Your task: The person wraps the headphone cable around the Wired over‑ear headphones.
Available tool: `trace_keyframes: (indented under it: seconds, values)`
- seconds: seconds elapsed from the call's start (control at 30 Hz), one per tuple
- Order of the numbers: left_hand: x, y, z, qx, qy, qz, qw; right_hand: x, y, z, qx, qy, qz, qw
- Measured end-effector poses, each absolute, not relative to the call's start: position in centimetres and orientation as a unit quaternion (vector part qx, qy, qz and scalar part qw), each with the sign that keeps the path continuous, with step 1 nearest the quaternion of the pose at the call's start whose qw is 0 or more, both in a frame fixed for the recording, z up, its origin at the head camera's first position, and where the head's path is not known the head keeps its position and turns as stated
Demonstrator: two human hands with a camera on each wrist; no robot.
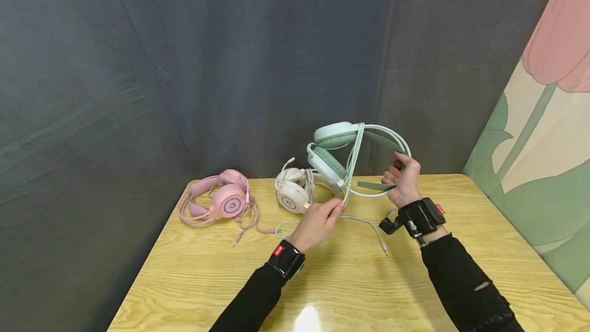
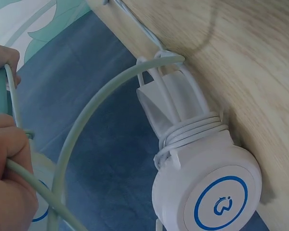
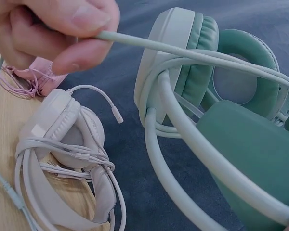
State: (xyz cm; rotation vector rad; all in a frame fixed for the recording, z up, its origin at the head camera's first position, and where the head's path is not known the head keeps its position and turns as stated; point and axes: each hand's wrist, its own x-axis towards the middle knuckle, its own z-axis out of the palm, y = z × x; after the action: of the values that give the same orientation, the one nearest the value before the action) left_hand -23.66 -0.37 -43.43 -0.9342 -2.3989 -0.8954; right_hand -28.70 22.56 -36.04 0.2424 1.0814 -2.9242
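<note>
My right hand grips the headband of pale green and white headphones, holding them up over the table. Two green-padded ear cups point left, and a pale green cable wraps several times around the headphones. Near the lower ear cup, my left hand pinches that cable between thumb and fingers. In the right wrist view the cable runs taut from the left fingertips to the wraps. Its loose end, with a metal plug, trails on the table below the hands.
White headphones with a mic boom and wrapped cable stand behind my left hand. Pink headphones lie at the left, their cable loose beside them. A dark curtain hangs behind the wooden table; a floral panel stands right.
</note>
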Motion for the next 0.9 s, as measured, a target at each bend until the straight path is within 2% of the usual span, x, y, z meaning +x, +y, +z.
trace_keyframes:
  seconds: [0.33,0.77,0.9]
  values:
    - [-24.1,-0.6,-43.7,-0.316,-0.863,-0.35,0.181,-28.7,23.0,-35.9,0.078,0.311,-0.946,0.048]
    - [-24.7,-1.4,-44.1,-0.298,-0.86,-0.384,0.153,-29.1,24.6,-36.0,0.093,0.186,-0.968,0.139]
    - [-24.9,-1.9,-44.4,-0.287,-0.862,-0.395,0.135,-29.2,24.8,-36.0,0.087,0.175,-0.97,0.148]
